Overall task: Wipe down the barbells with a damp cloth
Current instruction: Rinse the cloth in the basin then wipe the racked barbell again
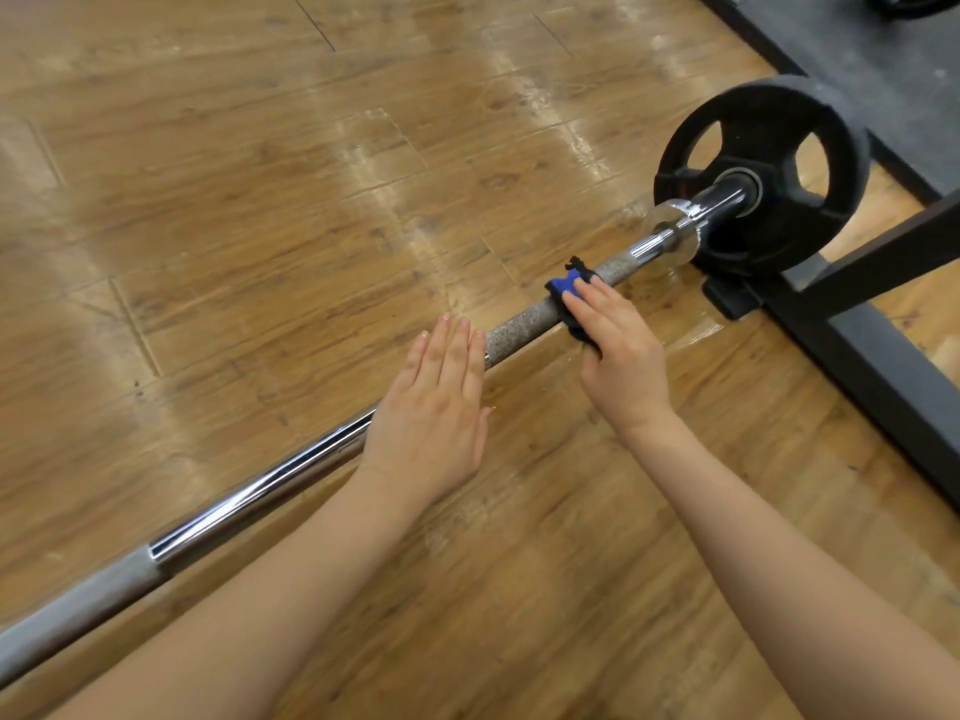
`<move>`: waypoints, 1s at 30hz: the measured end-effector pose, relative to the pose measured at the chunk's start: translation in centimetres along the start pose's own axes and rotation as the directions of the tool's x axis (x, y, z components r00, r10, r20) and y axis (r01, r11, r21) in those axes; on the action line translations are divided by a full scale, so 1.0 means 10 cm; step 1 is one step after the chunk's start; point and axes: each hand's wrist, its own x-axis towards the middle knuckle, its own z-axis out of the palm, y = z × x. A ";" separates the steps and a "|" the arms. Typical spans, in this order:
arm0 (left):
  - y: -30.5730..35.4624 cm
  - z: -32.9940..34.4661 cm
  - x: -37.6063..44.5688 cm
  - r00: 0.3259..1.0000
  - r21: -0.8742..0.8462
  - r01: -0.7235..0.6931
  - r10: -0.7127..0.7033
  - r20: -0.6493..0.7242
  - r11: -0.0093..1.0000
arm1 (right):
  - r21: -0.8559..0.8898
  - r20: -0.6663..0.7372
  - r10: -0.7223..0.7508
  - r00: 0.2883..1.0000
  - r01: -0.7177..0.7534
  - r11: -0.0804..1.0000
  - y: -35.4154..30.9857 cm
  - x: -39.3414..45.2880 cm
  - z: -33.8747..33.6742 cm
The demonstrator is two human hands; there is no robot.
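Observation:
A barbell (pixel 260 488) lies diagonally on the wooden floor, from bottom left up to a black weight plate (pixel 779 148) at the right. Its knurled grey section (pixel 524 327) shows between my hands. My left hand (pixel 436 407) lies flat on the bar with straight fingers. My right hand (pixel 618 350) presses a blue and black cloth (pixel 569 285) against the bar, fingers mostly straight over it; the thumb is hidden below. Part of the cloth is covered by the hand.
A black metal rack frame (pixel 872 272) with a foot stands on the floor just right of the plate. A dark rubber mat (pixel 857 49) fills the top right corner. Wooden floor (pixel 260 174) spreads to the left and behind the bar.

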 end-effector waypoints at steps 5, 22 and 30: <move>0.00 0.01 0.01 1.000 0.009 -0.001 0.001 -0.010 1.000 | 0.082 0.098 -0.179 0.979 0.171 0.982 -0.21 -0.08 0.08; 0.00 0.00 0.01 1.000 0.008 0.005 -0.005 0.000 1.000 | 0.018 0.004 -0.064 0.998 0.064 0.998 0.04 0.00 0.13; 0.00 0.01 0.00 1.000 -0.006 0.008 -0.008 -0.010 1.000 | 0.016 0.045 -0.111 0.993 0.111 0.994 -0.17 -0.11 0.06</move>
